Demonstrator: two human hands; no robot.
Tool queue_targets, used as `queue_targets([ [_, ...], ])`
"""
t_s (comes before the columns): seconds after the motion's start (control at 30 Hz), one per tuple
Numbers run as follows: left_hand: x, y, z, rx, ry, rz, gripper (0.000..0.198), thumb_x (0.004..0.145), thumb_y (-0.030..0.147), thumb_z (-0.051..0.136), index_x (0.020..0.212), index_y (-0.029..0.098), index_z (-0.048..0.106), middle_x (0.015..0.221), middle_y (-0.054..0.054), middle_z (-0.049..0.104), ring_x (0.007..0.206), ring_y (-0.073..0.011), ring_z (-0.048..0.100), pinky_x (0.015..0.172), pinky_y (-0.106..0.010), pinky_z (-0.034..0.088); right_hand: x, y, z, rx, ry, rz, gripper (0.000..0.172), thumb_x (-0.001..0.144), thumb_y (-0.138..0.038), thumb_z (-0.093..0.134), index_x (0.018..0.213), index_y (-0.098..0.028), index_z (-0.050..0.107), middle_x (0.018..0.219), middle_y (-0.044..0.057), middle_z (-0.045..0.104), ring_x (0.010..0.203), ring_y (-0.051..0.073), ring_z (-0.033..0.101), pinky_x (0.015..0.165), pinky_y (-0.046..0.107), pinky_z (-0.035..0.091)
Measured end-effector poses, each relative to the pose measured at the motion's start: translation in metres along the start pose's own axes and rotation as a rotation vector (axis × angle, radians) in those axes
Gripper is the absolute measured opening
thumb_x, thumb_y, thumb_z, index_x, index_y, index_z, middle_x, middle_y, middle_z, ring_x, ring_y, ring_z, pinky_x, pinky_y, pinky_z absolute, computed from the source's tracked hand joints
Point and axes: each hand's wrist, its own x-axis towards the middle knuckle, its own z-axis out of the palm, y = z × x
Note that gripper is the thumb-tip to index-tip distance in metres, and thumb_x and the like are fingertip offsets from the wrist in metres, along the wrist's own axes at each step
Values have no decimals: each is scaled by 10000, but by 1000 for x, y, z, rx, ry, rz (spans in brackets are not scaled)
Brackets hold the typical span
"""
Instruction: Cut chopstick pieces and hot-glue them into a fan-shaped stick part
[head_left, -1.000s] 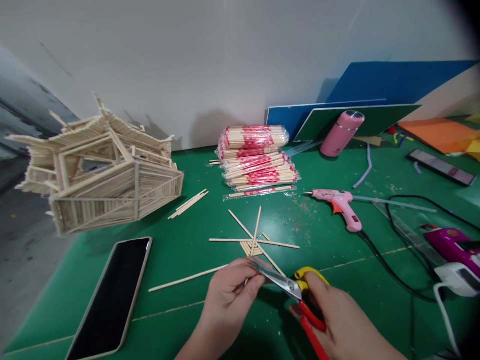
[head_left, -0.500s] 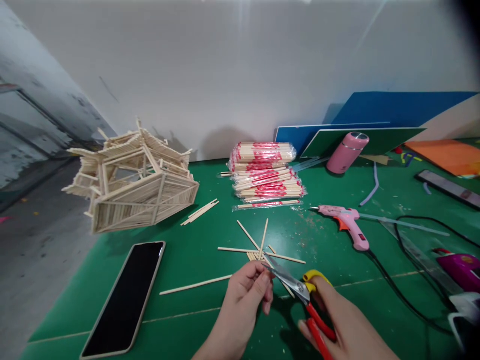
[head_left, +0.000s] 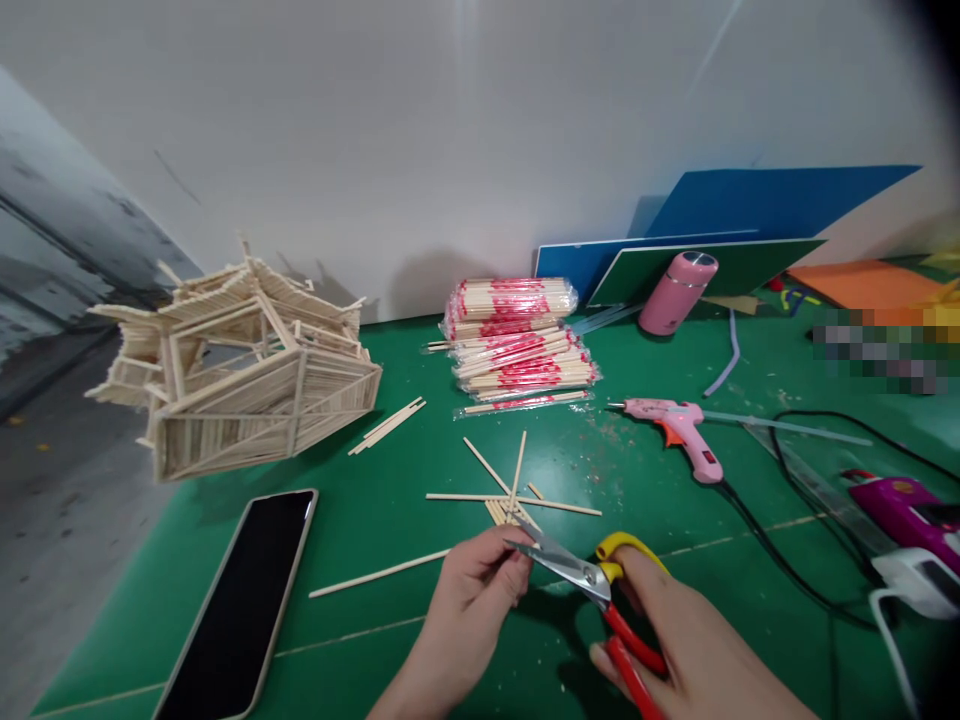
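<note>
My left hand (head_left: 480, 585) pinches a thin wooden stick (head_left: 379, 574), whose long end sticks out to the left over the table. A pair of scissors (head_left: 574, 570) with red and yellow handles is in my right hand (head_left: 675, 625), its fingers round the grips. The parted blades reach up to my left fingertips, around the short end of the stick. Whether they touch it I cannot tell. Just behind my fingers, several loose sticks (head_left: 484, 463) lie crossed on the green table (head_left: 375, 660), with a short cut piece (head_left: 535, 491) beside them.
A house-like stick model (head_left: 262, 390) stands at the left, behind a phone (head_left: 240, 600). Wrapped chopstick bundles (head_left: 517, 340) lie near the wall. To the right are a pink glue gun (head_left: 679, 425) with its cable, a pink bottle (head_left: 677, 293) and a purple tool (head_left: 907, 510).
The view has turned slightly right, so the things on the table appear farther left. Both hands keep nearly the same pose, with the scissors still at the left fingertips.
</note>
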Motion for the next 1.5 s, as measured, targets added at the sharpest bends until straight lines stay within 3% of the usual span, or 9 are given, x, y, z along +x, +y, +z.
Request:
queue_targets([
  [0.5, 0, 11, -6, 220, -26, 220, 126, 771, 169, 512, 700, 168, 616, 613, 9, 531, 541, -82, 452, 511, -171, 352, -1, -9, -4, -61, -40, 18, 379, 661, -420, 572, 930, -204, 416, 853, 54, 570, 713, 185, 529, 603, 278, 405],
  [0.9, 0, 19, -4, 284, -29, 254, 161, 759, 153, 516, 635, 161, 619, 613, -9, 564, 573, -98, 493, 517, -170, 364, 1, -3, 6, -62, -33, 18, 326, 675, -405, 558, 890, -212, 406, 806, 43, 592, 621, 168, 543, 523, 247, 384],
  [1.03, 0, 19, 1, 237, -11, 211, 210, 758, 205, 533, 563, 148, 588, 532, 16, 489, 497, -75, 420, 468, -169, 321, 3, 2, 13, 0, 3, -53, 242, 753, -388, 480, 897, -212, 398, 772, 36, 601, 614, 158, 552, 540, 239, 396],
  [1.13, 0, 13, 7, 108, -1, 90, 194, 761, 281, 540, 636, 142, 591, 520, 30, 450, 477, -66, 380, 450, -172, 293, 5, 1, 14, 140, 24, -106, 184, 787, -350, 446, 906, -216, 408, 740, 9, 593, 619, 138, 552, 552, 214, 415],
  [1.27, 0, 3, 13, -96, 2, -52, 227, 753, 351, 554, 685, 134, 556, 491, 49, 401, 458, -57, 341, 442, -176, 258, 3, -1, 9, 191, 57, -106, 336, 780, -364, 458, 1056, -191, 374, 766, 20, 596, 622, 138, 554, 564, 223, 443],
  [1.5, -1, 1, 11, -200, -5, -88, 277, 742, 418, 557, 722, 141, 541, 525, 44, 413, 470, -58, 339, 444, -182, 245, -3, 10, 2, -18, 89, -98, 441, 730, -388, 531, 1091, -182, 382, 900, 76, 595, 766, 194, 569, 658, 296, 455],
])
